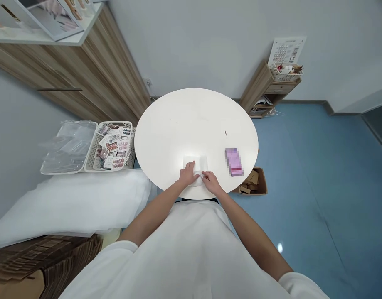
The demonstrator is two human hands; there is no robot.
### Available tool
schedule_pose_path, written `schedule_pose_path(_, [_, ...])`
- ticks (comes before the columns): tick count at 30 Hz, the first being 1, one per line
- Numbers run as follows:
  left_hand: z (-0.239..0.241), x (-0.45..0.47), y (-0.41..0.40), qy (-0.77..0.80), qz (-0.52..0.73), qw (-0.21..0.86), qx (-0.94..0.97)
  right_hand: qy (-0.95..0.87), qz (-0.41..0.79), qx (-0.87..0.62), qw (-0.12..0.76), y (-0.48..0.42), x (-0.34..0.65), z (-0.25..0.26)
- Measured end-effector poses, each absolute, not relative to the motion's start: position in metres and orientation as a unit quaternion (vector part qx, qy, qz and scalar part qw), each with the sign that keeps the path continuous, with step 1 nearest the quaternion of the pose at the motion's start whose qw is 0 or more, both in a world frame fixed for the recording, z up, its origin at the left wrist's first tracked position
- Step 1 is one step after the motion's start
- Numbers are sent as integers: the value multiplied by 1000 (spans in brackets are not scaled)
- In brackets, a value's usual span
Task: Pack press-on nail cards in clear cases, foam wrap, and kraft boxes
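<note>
A wood-grain cabinet [106, 62] stands left, glossy blue floor [303, 174] right.

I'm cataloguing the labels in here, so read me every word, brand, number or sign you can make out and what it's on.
No text is readable.
White chart by the wall: marks too small to read.
Cards in the left basket: any print too small.
Purple item on the table: pixelated, unreadable.
White sheet at both hands: no print visible.
</note>
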State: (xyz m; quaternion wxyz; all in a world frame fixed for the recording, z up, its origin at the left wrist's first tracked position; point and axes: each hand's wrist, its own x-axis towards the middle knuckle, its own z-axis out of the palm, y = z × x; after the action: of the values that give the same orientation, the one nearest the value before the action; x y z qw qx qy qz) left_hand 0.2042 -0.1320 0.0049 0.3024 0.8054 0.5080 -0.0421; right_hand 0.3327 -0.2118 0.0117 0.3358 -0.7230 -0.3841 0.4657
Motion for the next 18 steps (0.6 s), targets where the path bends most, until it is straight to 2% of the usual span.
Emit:
schedule_pose_path(3, [11, 194, -145, 474, 31, 257, 842, -394, 464, -726, 319, -212, 332, 8])
schedule_pose_path(5, [16, 188, -155, 398, 55, 245, 883, -351, 501, -716, 334, -209, 337, 9])
schedule_pose_path(8, [21, 184, -170, 264, 38, 264, 927, -261, 588, -675, 360, -204, 350, 15])
schedule_pose_path(11, [17, 188, -177, 231, 25, 271, 934, -248, 612, -653, 371, -200, 358, 17])
schedule_pose_path(14, [10, 192, -177, 238, 13, 268, 934, -335, 545, -688, 343, -202, 358, 14])
schedule_pose_path(18, [7, 185, -174, 220, -3, 248, 944, -517, 354, -741, 243, -217, 346, 6])
